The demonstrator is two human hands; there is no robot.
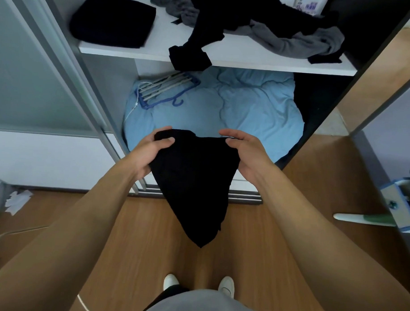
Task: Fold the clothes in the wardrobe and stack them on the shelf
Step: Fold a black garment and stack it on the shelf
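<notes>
A black garment hangs in front of me over the floor, tapering to a point below. My left hand grips its upper left corner and my right hand holds its upper right edge, fingers partly spread. On the white shelf above lies a folded black stack at the left. To its right lie unfolded clothes: a black garment with a sleeve hanging over the shelf edge, and grey garments.
Below the shelf lies a light blue duvet with blue and white hangers on it. A sliding door frame stands at the left, a wooden panel at the right. White paper lies on the wooden floor.
</notes>
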